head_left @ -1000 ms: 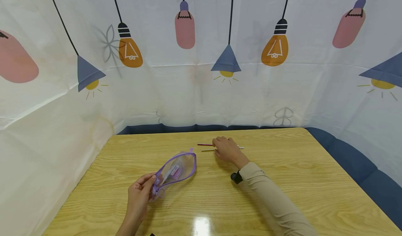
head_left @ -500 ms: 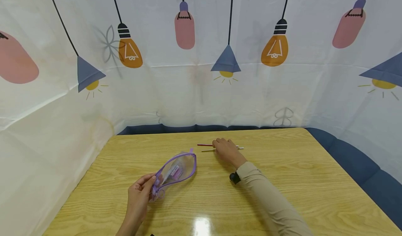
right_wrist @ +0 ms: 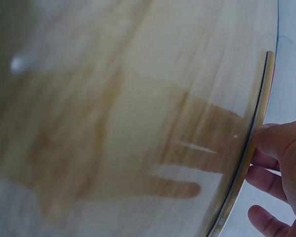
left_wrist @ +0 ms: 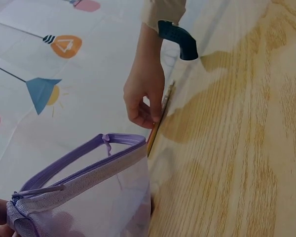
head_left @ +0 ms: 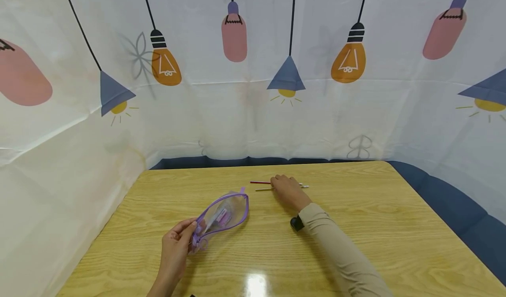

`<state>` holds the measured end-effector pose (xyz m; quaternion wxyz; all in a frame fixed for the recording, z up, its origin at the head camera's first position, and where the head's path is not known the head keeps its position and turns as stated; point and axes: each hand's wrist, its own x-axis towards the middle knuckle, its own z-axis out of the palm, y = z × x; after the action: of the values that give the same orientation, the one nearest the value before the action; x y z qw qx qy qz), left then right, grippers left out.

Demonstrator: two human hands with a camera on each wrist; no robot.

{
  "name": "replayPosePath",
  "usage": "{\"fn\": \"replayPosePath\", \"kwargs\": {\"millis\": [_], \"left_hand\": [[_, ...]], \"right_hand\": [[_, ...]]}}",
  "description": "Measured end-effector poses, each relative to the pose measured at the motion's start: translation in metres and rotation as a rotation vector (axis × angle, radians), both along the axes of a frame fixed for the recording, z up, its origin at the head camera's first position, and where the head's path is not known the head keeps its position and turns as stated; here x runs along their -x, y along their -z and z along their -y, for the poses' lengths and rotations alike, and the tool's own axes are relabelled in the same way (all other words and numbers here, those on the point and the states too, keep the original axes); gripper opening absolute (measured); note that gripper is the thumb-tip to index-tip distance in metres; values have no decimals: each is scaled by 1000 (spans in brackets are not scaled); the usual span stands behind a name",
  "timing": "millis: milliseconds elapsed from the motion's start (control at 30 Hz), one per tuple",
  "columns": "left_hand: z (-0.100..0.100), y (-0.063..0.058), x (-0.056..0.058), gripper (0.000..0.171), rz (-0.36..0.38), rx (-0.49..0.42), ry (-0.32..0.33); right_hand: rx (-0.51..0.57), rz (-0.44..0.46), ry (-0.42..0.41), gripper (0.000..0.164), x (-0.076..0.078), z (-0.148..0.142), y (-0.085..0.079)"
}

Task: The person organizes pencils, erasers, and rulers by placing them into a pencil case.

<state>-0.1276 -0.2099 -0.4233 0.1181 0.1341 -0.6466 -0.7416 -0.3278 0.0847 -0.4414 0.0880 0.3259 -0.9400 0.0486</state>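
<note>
My left hand (head_left: pixel 174 244) pinches the near end of a see-through mesh pencil pouch (head_left: pixel 238 209) with purple edging. Its zipper mouth gapes wide, and a pink-and-white item (head_left: pixel 223 217) shows inside. Farther back, my right hand (head_left: pixel 289 192) is over two pencils lying side by side on the table. The nearer is a gold pencil (head_left: pixel 264 189); behind it lies a red pencil (head_left: pixel 258 182). In the right wrist view, thumb and fingers close around the gold pencil (right_wrist: pixel 262 98), which still lies along the tabletop. My palm partly hides both pencils in the head view.
The wooden table (head_left: pixel 375 226) extends around both hands, its far edge just behind the pencils. Dark blue padded seating (head_left: pixel 446 213) borders the back and right. A white curtain (head_left: pixel 253 112) with printed lamps hangs behind and to the left.
My right hand has come down slightly over the pencils. The left hand and the pouch stay in place; the head view has shifted a little.
</note>
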Motion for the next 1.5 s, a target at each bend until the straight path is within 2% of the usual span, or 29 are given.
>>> {"fn": "replayPosePath", "kwargs": {"millis": [467, 733, 1300, 1500], "left_hand": [[-1, 1, 1, 21, -5, 24, 1], [0, 2, 1, 22, -29, 22, 14], [-1, 0, 2, 21, 11, 23, -2], [-1, 1, 2, 21, 6, 29, 3]], "right_hand": [[47, 5, -4, 4, 3, -4, 2], [14, -21, -10, 5, 5, -3, 4], [-132, -95, -9, 5, 1, -5, 3], [-83, -44, -13, 7, -1, -6, 0]]}}
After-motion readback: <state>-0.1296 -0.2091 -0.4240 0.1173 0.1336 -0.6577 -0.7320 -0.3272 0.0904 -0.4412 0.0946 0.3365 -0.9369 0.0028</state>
